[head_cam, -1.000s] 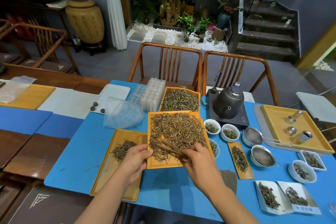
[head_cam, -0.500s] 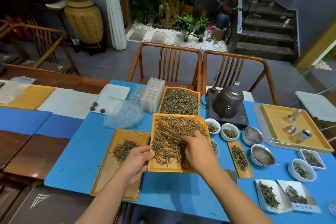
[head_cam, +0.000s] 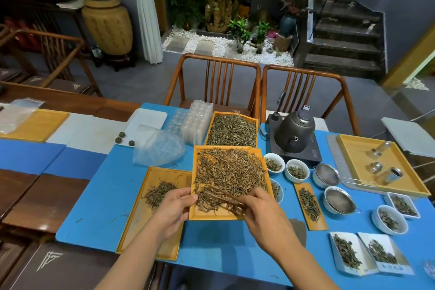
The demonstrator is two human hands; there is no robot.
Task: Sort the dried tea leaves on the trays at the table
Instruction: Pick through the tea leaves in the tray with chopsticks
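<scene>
Both hands work at the centre tray (head_cam: 207,215): left hand (head_cam: 173,213) grips its near-left rim, thumb over the edge; right hand (head_cam: 263,213) is closed around wooden tweezers (head_cam: 223,196), tips pointing left across the leaves. Blue mat (head_cam: 98,195) covers the table; bare stretch on its left side and along the near edge below the trays. Centre tray holds a dense spread of dried tea leaves (head_cam: 231,169), near-right corner mostly bare; its left edge overlaps the left tray (head_cam: 138,228), which carries one small leaf pile (head_cam: 159,193) at its far end, rest open. Far tray (head_cam: 231,132), full of leaves, sits just beyond, edges touching or nearly so; cannot tell which. Kettle (head_cam: 294,132) on its base stands right of that. Right side crowded: strainers (head_cam: 339,200), white cups (head_cam: 296,170), narrow leaf board (head_cam: 309,206), little free room there.
</scene>
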